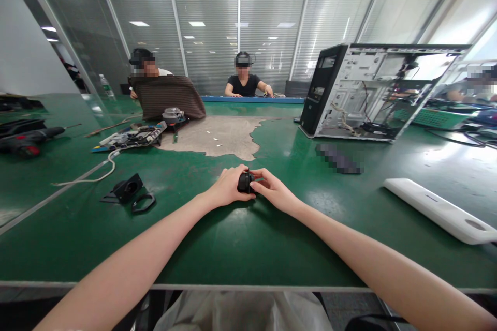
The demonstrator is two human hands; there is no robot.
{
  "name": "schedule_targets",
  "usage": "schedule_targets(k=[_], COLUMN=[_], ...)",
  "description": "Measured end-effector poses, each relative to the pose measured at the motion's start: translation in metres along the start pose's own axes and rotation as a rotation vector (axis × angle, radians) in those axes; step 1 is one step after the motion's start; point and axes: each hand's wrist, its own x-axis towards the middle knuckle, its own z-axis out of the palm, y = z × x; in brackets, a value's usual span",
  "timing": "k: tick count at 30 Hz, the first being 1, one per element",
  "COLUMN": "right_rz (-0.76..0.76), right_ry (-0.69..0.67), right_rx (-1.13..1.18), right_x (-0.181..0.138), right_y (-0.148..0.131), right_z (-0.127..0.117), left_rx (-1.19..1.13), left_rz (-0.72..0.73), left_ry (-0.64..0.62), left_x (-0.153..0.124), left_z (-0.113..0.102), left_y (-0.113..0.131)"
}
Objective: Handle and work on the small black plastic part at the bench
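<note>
Black cylindrical part (245, 182) held over the green bench (233, 253): left hand (227, 187) wraps it, right hand (273, 190) pinches its end; bracket (126, 189) lies untouched

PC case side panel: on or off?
Off. The case stands with its side open, and the cables and metal frame inside show.

An electronics repair workshop set in a glass-walled office room: a long green-matted bench (233, 248) carries an opened desktop computer case (361, 93), a loose circuit board (134, 137) and a power screwdriver (27, 139). Other people (244, 83) sit working before blind-covered glass partitions (209, 36).
</note>
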Motion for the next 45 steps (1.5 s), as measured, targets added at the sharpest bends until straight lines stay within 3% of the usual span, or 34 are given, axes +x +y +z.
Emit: schedule_targets(k=[4,14,19,29,35,45], right_rz=[-0.044,-0.017,-0.042,-0.032,-0.045,-0.015], right_ry=[-0.064,-0.012,-0.088,-0.016,-0.080,0.005], right_rx=[0.079,0.020,0.086,0.022,0.077,0.022], right_x=[-0.0019,-0.0002,-0.0027,-0.0012,-0.0026,0.0010], right_y=[-0.0017,0.0010,-0.0009,0.0001,-0.0028,-0.0014], right_z=[-0.0011,-0.0008,-0.0020,-0.0005,-0.0020,0.0011], left_rx=[0.006,0.002,0.008,-0.020,-0.025,-0.009], left_rz=[0.001,-0.004,-0.013,-0.020,-0.044,-0.010], left_ry=[0.009,0.008,0.006,0.001,-0.003,-0.002], left_x=[0.0001,0.0004,0.0001,0.0002,0.0000,0.0000], left_z=[-0.0001,0.0003,0.0004,-0.0016,-0.0019,-0.0010], left_y=[0.0004,0.0001,0.0001,0.0029,0.0031,0.0016])
